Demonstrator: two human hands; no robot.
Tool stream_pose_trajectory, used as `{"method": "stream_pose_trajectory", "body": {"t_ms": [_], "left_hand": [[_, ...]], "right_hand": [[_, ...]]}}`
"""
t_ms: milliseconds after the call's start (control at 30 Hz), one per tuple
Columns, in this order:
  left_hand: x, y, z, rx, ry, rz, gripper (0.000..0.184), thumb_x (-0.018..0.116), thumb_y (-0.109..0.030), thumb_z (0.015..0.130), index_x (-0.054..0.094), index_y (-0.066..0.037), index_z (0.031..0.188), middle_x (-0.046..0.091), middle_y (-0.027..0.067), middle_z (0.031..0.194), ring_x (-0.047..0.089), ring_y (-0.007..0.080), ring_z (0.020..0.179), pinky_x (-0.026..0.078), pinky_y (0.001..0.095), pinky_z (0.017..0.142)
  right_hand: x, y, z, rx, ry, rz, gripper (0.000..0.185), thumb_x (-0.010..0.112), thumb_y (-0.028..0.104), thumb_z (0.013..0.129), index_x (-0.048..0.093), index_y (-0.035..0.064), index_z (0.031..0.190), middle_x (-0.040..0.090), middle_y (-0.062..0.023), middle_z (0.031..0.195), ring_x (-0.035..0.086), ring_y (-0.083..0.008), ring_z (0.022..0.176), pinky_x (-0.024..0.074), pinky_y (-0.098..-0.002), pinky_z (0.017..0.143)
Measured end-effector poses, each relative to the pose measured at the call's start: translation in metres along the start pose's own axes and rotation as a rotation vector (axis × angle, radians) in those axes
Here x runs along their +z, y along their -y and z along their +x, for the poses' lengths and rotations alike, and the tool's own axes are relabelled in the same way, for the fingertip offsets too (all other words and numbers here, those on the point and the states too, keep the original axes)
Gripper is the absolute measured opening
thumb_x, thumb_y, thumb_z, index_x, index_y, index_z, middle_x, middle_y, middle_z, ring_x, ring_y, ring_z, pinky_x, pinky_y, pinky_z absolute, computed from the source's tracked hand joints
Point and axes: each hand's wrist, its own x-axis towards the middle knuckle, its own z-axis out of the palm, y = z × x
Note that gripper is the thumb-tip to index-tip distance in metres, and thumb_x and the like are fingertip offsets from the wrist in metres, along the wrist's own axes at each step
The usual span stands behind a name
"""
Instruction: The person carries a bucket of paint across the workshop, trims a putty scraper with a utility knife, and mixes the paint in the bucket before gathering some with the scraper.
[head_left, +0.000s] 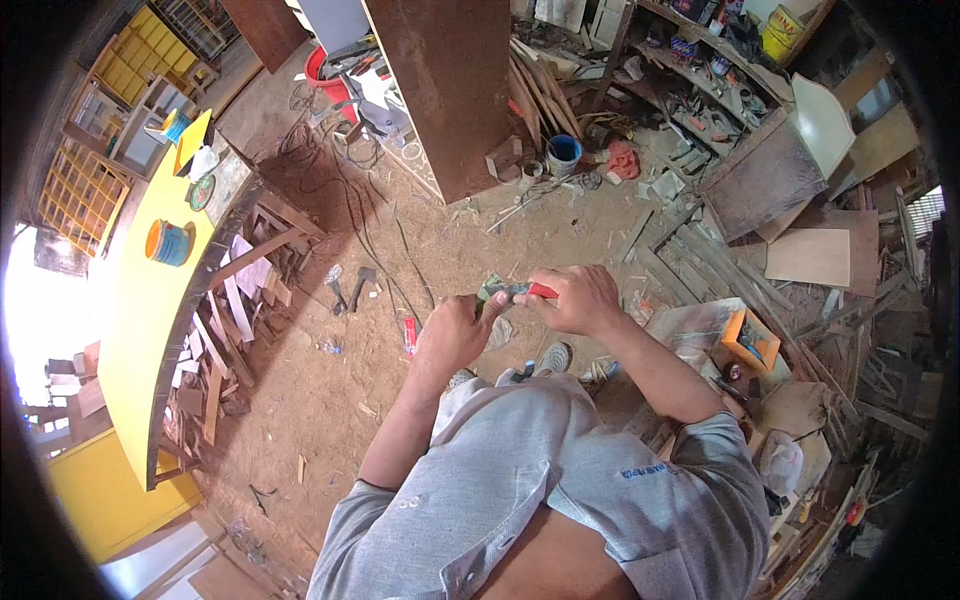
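Observation:
My left hand (458, 328) and my right hand (577, 300) meet in front of my body, above the floor. Between them is a small hand tool with a red handle end (542, 291) and a dark grey middle; its exact kind is too small to make out. My right hand is closed around the red end. At the other end, my left fingers are closed by a crumpled greenish piece (490, 287), possibly cloth or paper. Just left of my left wrist, a red and white object (410, 336) lies on the floor.
A yellow-topped workbench (150, 215) with an orange-rimmed paint can (169, 243) stands left, wood offcuts (235, 330) below it. Cables (350, 205) cross the dusty floor. Ahead are a tall brown panel (450, 90) and a blue bucket (563, 153). An orange box (750, 341) sits right.

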Motion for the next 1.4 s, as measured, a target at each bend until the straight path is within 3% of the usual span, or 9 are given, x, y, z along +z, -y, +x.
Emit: {"method": "stream_pose_trajectory", "body": {"t_ms": [133,267,433,800,900,967,1100,1233,1400], "left_hand": [[-0.005,0.029,-0.03,-0.081,0.416,-0.089,0.07,0.058,-0.062,0.101,0.069,0.0,0.071,0.062,0.0113,0.058,0.065,0.0262,0.062,0.052,0.041,0.063],[0.029,0.13,-0.015,0.118,0.202,-0.172,0.051,0.057,-0.048,0.106,0.07,-0.001,0.093,0.068,0.0081,0.08,0.063,0.0174,0.072,0.051,0.0359,0.067],[-0.004,0.024,-0.007,0.052,0.352,-0.357,0.034,0.057,-0.036,0.108,0.069,-0.004,0.106,0.053,-0.0032,0.075,0.05,0.0067,0.066,0.043,0.0262,0.059],[0.004,0.0,-0.006,0.204,0.334,-0.137,0.035,0.058,-0.032,0.106,0.067,0.002,0.103,0.065,0.0101,0.082,0.062,0.0192,0.08,0.05,0.039,0.074],[-0.005,-0.004,-0.015,0.181,0.37,-0.138,0.035,0.056,-0.032,0.106,0.065,0.002,0.101,0.065,0.0094,0.084,0.063,0.0195,0.081,0.051,0.0389,0.076],[-0.019,0.016,-0.043,0.18,0.369,-0.246,0.036,0.055,-0.032,0.107,0.063,0.002,0.098,0.063,0.0079,0.082,0.062,0.019,0.08,0.051,0.038,0.076],[-0.04,0.039,-0.021,-0.191,0.386,-0.63,0.036,0.049,-0.031,0.111,0.055,-0.002,0.09,0.052,0.0028,0.075,0.057,0.0144,0.074,0.052,0.0329,0.072],[-0.019,0.035,-0.003,0.053,0.205,-0.783,0.036,0.052,-0.036,0.111,0.058,-0.002,0.102,0.06,0.0031,0.082,0.064,0.0103,0.073,0.052,0.0259,0.056],[-0.013,0.013,-0.003,0.021,0.166,-0.727,0.028,0.067,-0.015,0.103,0.049,0.002,0.116,0.062,0.0073,0.096,0.063,0.0113,0.07,0.057,0.0274,0.061]], "right_hand": [[-0.069,-0.101,0.018,0.664,-0.422,0.115,0.036,0.059,0.035,0.102,0.072,0.0022,0.099,0.073,-0.024,0.1,0.071,-0.041,0.097,0.0537,-0.0508,0.082],[-0.143,-0.105,0.001,0.418,-0.406,0.061,0.047,0.06,0.049,0.102,0.074,0.0044,0.098,0.072,-0.0193,0.083,0.072,-0.034,0.076,0.0529,-0.044,0.067],[-0.073,-0.009,-0.017,-0.002,-0.025,0.131,0.039,0.072,0.049,0.094,0.072,0.0103,0.09,0.069,-0.0126,0.07,0.066,-0.0322,0.061,0.0509,-0.0437,0.059],[-0.03,0.0,-0.02,-0.023,0.069,-0.096,0.041,0.063,0.054,0.095,0.075,0.0159,0.099,0.074,-0.0168,0.079,0.073,-0.0402,0.079,0.0566,-0.0536,0.075],[-0.038,-0.063,0.004,0.628,-0.234,-0.197,0.027,0.064,0.036,0.093,0.077,0.0161,0.107,0.077,-0.0162,0.1,0.073,-0.0385,0.097,0.0566,-0.0516,0.083],[-0.097,-0.159,-0.018,0.721,-0.666,0.063,0.04,0.057,0.044,0.102,0.074,0.0077,0.105,0.075,-0.021,0.098,0.072,-0.0405,0.096,0.0551,-0.0505,0.08],[-0.128,-0.155,-0.024,0.507,-0.522,-0.117,0.055,0.053,0.055,0.104,0.071,0.003,0.1,0.069,-0.0238,0.086,0.07,-0.0383,0.079,0.0505,-0.0492,0.069],[-0.097,-0.065,-0.024,0.344,-0.269,0.286,0.043,0.065,0.045,0.102,0.07,0.0025,0.102,0.067,-0.0151,0.078,0.066,-0.0206,0.07,0.0503,-0.0391,0.066],[-0.068,0.007,-0.033,-0.092,-0.097,0.158,0.037,0.069,0.043,0.098,0.067,0.007,0.089,0.069,-0.0107,0.073,0.069,-0.0324,0.065,0.0502,-0.0442,0.059]]}}
